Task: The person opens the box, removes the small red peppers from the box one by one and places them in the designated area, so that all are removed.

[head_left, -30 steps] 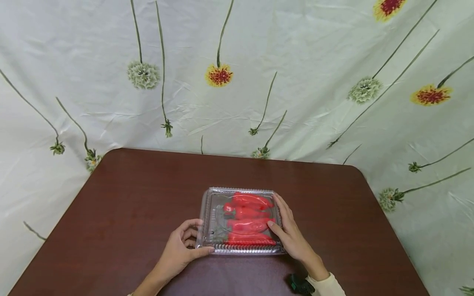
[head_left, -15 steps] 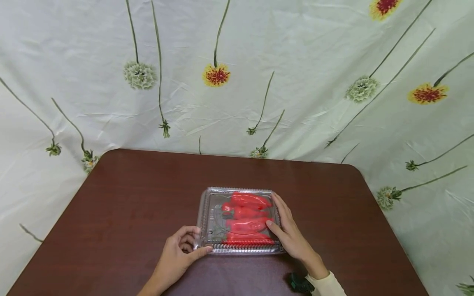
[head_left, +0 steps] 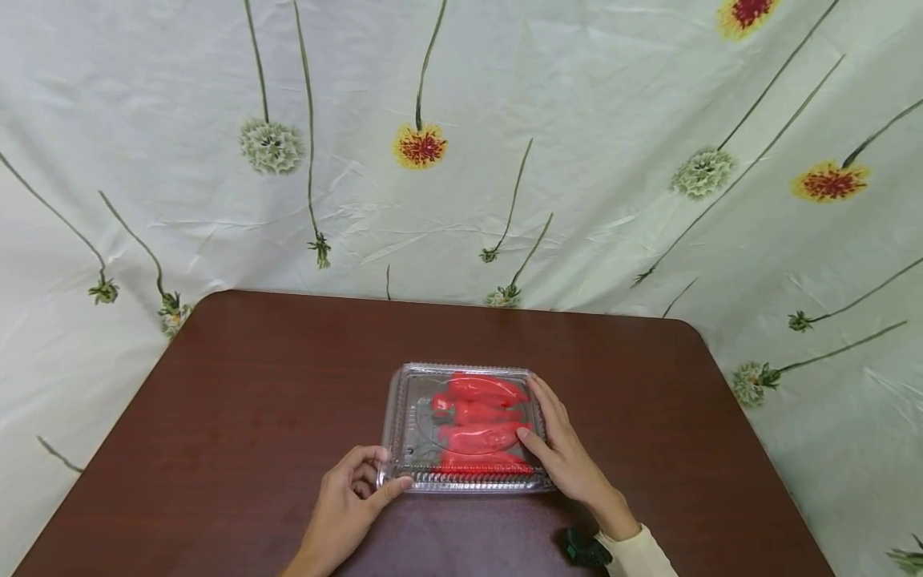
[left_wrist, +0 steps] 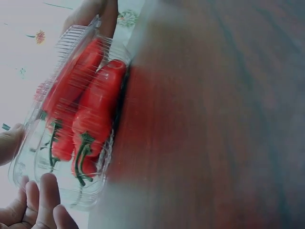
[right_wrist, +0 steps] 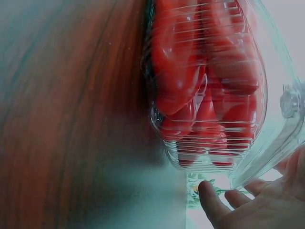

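Observation:
A clear plastic clamshell container (head_left: 395, 421) lies on the brown table, with several red peppers (head_left: 476, 438) inside. Their green stems (left_wrist: 85, 145) show through the wall in the left wrist view. My left hand (head_left: 344, 493) holds the near left corner, thumb on the front rim and fingers bent along the left side. At the right side my right hand (head_left: 570, 461) grips the edge, its thumb over the lid and its fingers along the outer rim. Seen from the right wrist, the fingers (right_wrist: 213, 202) lie by the rim, near a round snap (right_wrist: 288, 102).
The brown table (head_left: 252, 401) has rounded far corners. Behind and around it hangs a white cloth (head_left: 577, 120) printed with flowers. A dark wrist device (head_left: 584, 549) sits at the right sleeve (head_left: 640, 553).
My left hand has slid slightly toward the near left corner, its fingers a little lower on the side. The right hand and the container have barely moved; the head view shifted slightly.

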